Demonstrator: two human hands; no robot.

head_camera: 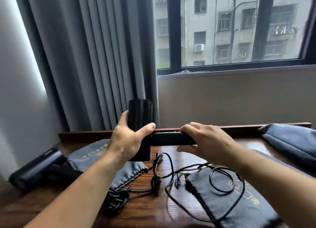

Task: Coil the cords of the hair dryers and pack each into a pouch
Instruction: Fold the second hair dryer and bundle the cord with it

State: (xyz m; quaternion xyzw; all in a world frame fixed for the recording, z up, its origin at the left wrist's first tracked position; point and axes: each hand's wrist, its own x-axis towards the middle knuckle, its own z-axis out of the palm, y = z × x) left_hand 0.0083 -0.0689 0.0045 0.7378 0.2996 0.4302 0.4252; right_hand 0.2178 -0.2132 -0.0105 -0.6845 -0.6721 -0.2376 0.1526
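Wooden table (145,210) is standing against a wall, with a grey curtain (94,57) hanging behind it at left and a window (239,26) at right.

- Far left: second hair dryer (34,169) is lying on the table, just beside a grey pouch (89,156) lying flat.
- Bundled cord (118,198) is lying at that pouch's drawstring mouth.
- Left hand (126,142) is gripping the barrel of the hair dryer (140,111), thumb curling across the front. The dryer is being held above the table, barrel upright, handle pointing right.
- Right hand (205,142) is holding the handle, fingers curling over its top, thumb underneath; whether the thumb is touching cannot be told.
- Loose cord (171,173) is trailing over the table below both hands, looping onto a near pouch (230,202) lying flat at right.
- Far right: a bulging pouch (294,139) is resting at the table's back edge.
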